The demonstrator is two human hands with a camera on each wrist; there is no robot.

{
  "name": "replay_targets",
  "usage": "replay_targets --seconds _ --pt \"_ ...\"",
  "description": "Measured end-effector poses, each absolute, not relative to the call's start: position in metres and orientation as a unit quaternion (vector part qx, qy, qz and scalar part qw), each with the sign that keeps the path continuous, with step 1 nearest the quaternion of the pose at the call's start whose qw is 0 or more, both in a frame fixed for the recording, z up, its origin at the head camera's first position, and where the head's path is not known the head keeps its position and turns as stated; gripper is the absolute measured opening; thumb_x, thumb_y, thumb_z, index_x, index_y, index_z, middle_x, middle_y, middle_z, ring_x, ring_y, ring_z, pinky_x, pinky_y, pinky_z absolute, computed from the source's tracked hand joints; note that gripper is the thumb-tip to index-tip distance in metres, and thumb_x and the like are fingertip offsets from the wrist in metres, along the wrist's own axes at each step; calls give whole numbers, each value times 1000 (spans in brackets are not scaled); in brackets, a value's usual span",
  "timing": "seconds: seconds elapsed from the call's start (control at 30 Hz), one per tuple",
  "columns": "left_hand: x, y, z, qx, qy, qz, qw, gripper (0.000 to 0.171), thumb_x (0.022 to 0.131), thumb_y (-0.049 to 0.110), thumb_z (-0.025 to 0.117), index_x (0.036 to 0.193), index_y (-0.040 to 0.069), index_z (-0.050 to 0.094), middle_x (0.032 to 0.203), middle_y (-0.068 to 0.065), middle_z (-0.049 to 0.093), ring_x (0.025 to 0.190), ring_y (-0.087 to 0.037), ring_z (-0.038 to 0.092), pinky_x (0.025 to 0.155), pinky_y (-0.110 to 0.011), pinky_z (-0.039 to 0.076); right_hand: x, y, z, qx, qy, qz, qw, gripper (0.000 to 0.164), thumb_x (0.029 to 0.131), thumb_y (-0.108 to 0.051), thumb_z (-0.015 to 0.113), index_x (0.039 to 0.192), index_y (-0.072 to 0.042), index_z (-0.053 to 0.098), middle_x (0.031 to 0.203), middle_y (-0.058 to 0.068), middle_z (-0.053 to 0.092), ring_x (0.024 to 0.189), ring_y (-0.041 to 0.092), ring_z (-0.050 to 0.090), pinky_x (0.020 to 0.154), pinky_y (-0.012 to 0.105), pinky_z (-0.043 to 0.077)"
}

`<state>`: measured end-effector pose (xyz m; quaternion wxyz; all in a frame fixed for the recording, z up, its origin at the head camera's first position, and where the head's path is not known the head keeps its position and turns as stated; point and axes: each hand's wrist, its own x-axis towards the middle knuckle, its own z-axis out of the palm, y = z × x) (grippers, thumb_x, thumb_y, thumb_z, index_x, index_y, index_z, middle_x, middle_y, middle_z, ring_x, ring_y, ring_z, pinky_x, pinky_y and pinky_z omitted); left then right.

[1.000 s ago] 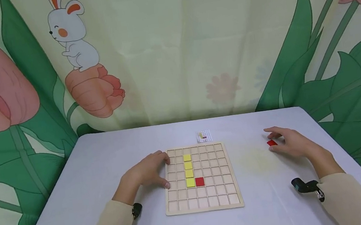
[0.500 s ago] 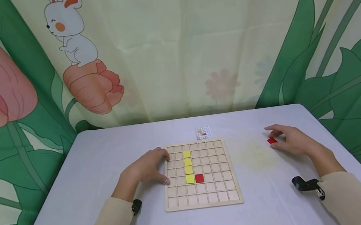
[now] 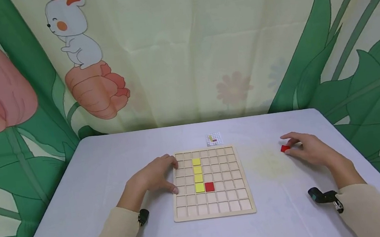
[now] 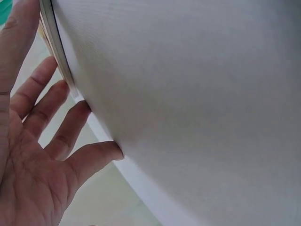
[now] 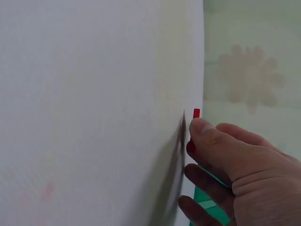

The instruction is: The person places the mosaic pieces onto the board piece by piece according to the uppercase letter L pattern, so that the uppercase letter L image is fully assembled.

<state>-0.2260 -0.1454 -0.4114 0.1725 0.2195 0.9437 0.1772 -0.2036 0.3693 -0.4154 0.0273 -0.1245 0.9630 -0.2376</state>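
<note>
A light wooden grid board lies on the table with a column of several yellow tiles and a red tile beside the lowest one. My left hand rests at the board's left side, its thumb and fingers spread along the edge. In the left wrist view, the fingers of that hand are loosely bent near the board's edge. Out to the right of the board, my right hand pinches a second red tile. The right wrist view shows this tile at the thumb tip.
Behind the board lies a small printed pattern card with a grid, yellow and dark red marks. The white table ends at a curtain printed with flowers and a rabbit. A dark device sits at the right wrist.
The red tile in my right fingers has tilted, and those fingers have shifted only slightly. My left hand stays at the board's edge. The head view has tipped a little.
</note>
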Motion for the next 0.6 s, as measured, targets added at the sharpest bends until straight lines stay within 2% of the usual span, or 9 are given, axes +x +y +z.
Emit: replay_targets --seconds 0.27,0.6 --pt "-227 -145 -415 220 939 193 181 72 61 40 99 118 22 59 128 4 58 120 -20 52 108 -43 44 -193 351 -415 -141 958 -251 15 47 96 -13 72 140 -7 57 115 14 68 111 36 62 99 62 48" --pt "-230 -143 -413 226 938 190 182 71 62 38 99 119 21 59 127 4 58 120 -19 52 108 -42 44 -192 321 -404 -196 947 -251 -26 49 91 -7 78 137 -6 60 107 4 70 105 28 65 94 57 52"
